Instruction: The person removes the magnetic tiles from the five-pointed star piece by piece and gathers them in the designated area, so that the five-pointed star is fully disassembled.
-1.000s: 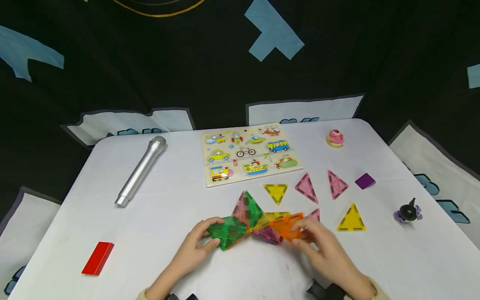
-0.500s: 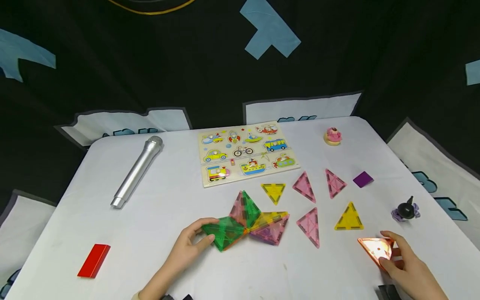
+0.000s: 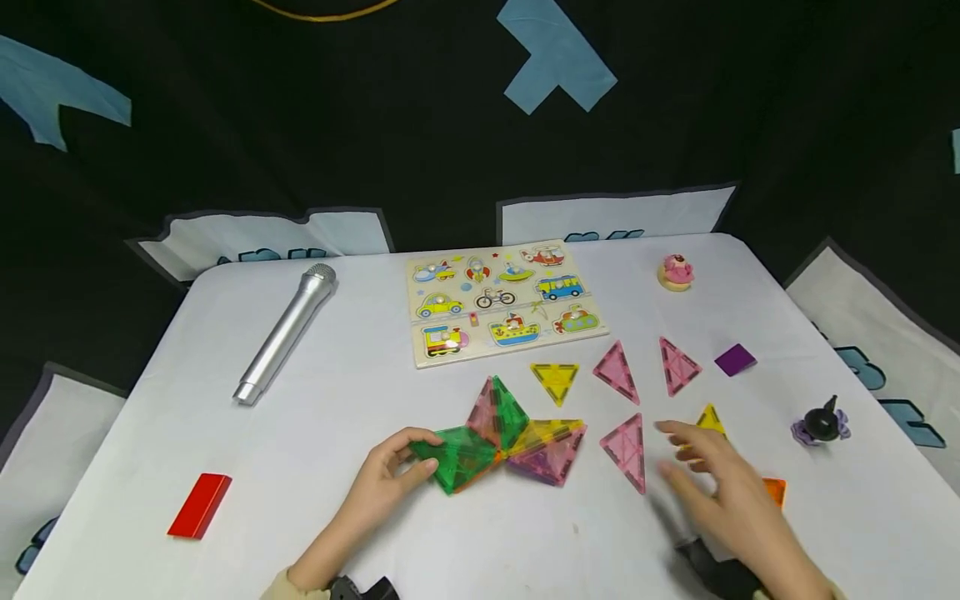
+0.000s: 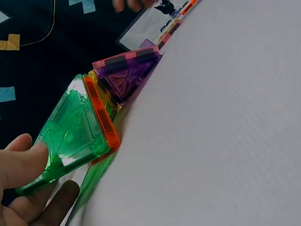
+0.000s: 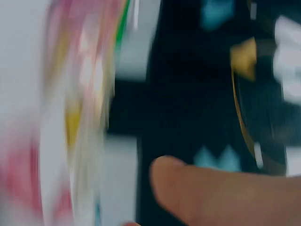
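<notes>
My left hand [image 3: 386, 475] pinches a green magnetic tile [image 4: 70, 134] between thumb and fingers. That tile belongs to a star-like structure [image 3: 517, 442] of green, pink, yellow, purple and orange translucent tiles on the table. In the left wrist view an orange tile [image 4: 101, 113] lies right against the green one. My right hand [image 3: 723, 487] hovers over the table to the right of the structure, fingers spread and holding nothing. Beside its fingertips lies a pink triangle tile [image 3: 626, 454]. It partly covers a yellow triangle [image 3: 711, 417] and an orange tile [image 3: 776, 490]. The right wrist view is blurred.
Behind the structure lie another yellow triangle [image 3: 555, 382], two pink triangles [image 3: 617, 372] and a wooden vehicle puzzle [image 3: 510, 304]. A purple tile [image 3: 736, 359], a toy cupcake [image 3: 677, 272] and a black-and-purple toy [image 3: 821, 422] sit right. Left are a silver microphone [image 3: 285, 335] and red block [image 3: 199, 506].
My right hand took the orange tile off the structure, carried it right and let it go on the table. It then came back leftward without it. My left hand kept its grip.
</notes>
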`<action>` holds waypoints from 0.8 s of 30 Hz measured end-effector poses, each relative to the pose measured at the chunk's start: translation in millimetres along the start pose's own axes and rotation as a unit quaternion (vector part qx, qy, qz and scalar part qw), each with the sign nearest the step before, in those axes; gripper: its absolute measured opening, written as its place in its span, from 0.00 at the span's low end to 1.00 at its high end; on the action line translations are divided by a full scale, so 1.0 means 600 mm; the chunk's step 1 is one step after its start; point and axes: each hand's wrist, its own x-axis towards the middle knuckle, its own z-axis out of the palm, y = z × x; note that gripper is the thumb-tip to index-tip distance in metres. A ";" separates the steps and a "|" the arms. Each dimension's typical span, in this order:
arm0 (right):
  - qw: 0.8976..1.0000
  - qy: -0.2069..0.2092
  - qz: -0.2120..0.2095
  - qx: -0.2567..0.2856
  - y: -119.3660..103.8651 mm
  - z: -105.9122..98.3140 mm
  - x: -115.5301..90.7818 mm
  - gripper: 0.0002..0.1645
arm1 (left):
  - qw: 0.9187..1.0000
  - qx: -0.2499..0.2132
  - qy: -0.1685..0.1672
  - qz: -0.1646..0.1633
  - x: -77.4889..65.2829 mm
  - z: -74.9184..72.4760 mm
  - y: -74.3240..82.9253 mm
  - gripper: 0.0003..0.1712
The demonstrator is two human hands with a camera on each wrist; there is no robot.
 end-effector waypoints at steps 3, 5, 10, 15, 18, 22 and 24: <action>0.995 -0.032 -0.089 0.040 -0.052 0.055 0.032 0.29 | 1.000 -0.002 -0.009 -0.005 0.004 -0.002 0.001 0.15; 0.990 -0.062 -0.107 0.059 -0.077 0.091 0.048 0.31 | 1.000 -0.001 -0.013 -0.006 0.006 -0.003 0.001 0.16; 0.987 -0.069 -0.109 0.097 -0.107 0.155 0.065 0.34 | 1.000 -0.003 -0.025 -0.013 0.005 -0.001 0.001 0.17; 0.987 -0.034 -0.122 0.102 -0.125 0.187 0.067 0.30 | 0.999 -0.016 -0.037 -0.023 -0.001 -0.002 0.002 0.18; 0.985 -0.017 -0.125 0.115 -0.131 0.196 0.067 0.27 | 0.998 -0.030 -0.046 -0.024 -0.003 -0.005 0.003 0.18; 0.984 0.004 -0.125 0.126 -0.131 0.202 0.064 0.24 | 0.996 -0.055 -0.061 -0.020 -0.002 -0.005 0.005 0.17; 0.984 0.011 -0.127 0.124 -0.130 0.204 0.061 0.23 | 0.995 -0.072 -0.071 -0.019 -0.002 -0.005 0.005 0.17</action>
